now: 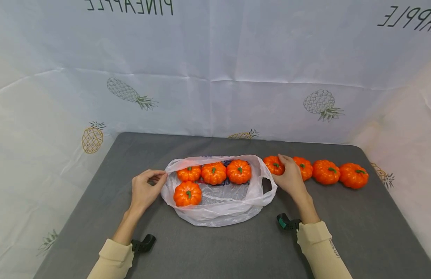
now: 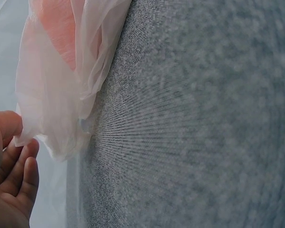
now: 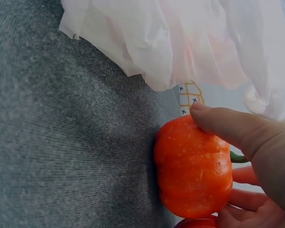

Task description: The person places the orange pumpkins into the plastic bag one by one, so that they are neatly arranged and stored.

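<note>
A thin white plastic bag (image 1: 218, 217) lies with its mouth spread wide, several small orange toy pumpkins (image 1: 213, 173) inside it. My left hand (image 1: 145, 190) pinches the bag's left rim between thumb and fingers; the left wrist view shows the plastic (image 2: 52, 95) caught at the thumb tip. Just right of the bag, my right hand (image 1: 290, 176) grips another pumpkin (image 1: 272, 164). In the right wrist view the thumb lies on one side of this pumpkin (image 3: 194, 166) and the fingers on the other, its green stem toward the palm. It sits right at the grey tabletop.
To the right of my right hand, 3 more pumpkins (image 1: 326, 172) stand in a row on the grey table (image 1: 215, 252). The bag's right handle loop (image 1: 270, 190) sticks out close to my right hand. A white pineapple-print curtain (image 1: 215, 108) hangs behind the table.
</note>
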Demonstrator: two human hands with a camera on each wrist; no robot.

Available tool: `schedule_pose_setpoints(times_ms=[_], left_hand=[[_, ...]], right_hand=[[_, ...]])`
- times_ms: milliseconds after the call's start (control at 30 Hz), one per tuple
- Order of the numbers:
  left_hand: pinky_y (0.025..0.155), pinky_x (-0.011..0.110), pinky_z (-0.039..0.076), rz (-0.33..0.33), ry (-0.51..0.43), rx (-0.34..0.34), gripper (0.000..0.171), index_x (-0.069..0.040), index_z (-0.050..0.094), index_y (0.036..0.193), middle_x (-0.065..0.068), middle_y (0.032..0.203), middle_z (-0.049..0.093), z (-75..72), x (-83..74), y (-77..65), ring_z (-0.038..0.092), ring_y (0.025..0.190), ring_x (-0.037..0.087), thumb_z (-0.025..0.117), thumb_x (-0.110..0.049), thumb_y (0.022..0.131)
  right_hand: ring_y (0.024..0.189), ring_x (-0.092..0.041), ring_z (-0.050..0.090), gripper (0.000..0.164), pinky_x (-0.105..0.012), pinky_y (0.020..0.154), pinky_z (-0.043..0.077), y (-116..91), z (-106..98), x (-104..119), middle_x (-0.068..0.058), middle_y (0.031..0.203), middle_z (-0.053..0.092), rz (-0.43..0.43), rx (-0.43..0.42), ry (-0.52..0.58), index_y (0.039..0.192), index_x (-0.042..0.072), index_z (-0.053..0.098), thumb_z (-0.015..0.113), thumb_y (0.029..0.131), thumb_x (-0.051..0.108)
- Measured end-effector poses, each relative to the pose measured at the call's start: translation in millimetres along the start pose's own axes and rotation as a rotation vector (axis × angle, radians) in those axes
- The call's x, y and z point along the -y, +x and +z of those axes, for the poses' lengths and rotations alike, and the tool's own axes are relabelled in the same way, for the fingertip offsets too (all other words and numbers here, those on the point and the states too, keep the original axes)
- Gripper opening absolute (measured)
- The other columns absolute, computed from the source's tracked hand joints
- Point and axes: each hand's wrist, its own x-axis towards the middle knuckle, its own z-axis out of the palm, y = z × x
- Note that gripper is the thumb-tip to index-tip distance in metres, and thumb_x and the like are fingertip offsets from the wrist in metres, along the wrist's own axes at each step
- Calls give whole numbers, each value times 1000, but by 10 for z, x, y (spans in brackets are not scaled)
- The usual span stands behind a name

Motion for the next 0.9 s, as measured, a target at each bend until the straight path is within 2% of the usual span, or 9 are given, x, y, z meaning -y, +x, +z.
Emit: schedule_pose_setpoints(times_ms=[267,433,633,800,900], left_hand=[[63,6,50,5,-2,-5,6,-1,79,83,10,71,72,5,10,-6,59,63,-4,82,3,79],[63,5,50,7,-10,-9,6,-1,79,83,11,71,72,5,6,-9,60,63,-2,81,3,79],[63,5,50,2,-3,-8,6,0,79,82,10,71,72,7,5,-10,59,63,-5,82,4,79],[63,6,50,-2,-8,-8,6,0,79,83,10,71,73,14,9,-11,59,63,-4,82,4,79],[62,7,51,-2,-8,-8,7,0,79,82,10,71,72,19,17,-12,59,63,-4,82,4,78]], right_hand=[[133,-55,48,76,-67,115,36,27,16,9,-39,144,51,3,4,-41,141,-17,48,80,83,20],[132,-53,50,72,-67,116,32,3,14,27,-38,141,53,11,-53,4,139,-16,52,81,84,19],[131,-54,46,77,-67,115,28,-18,-20,57,-36,143,51,41,-104,43,140,-14,52,87,79,19],[129,-52,49,78,-67,113,32,-33,-64,89,-34,142,54,22,-188,58,141,-9,55,90,77,20],[126,-51,50,77,-66,110,38,-51,-111,127,-31,140,56,26,-245,71,141,-7,56,90,77,20]])
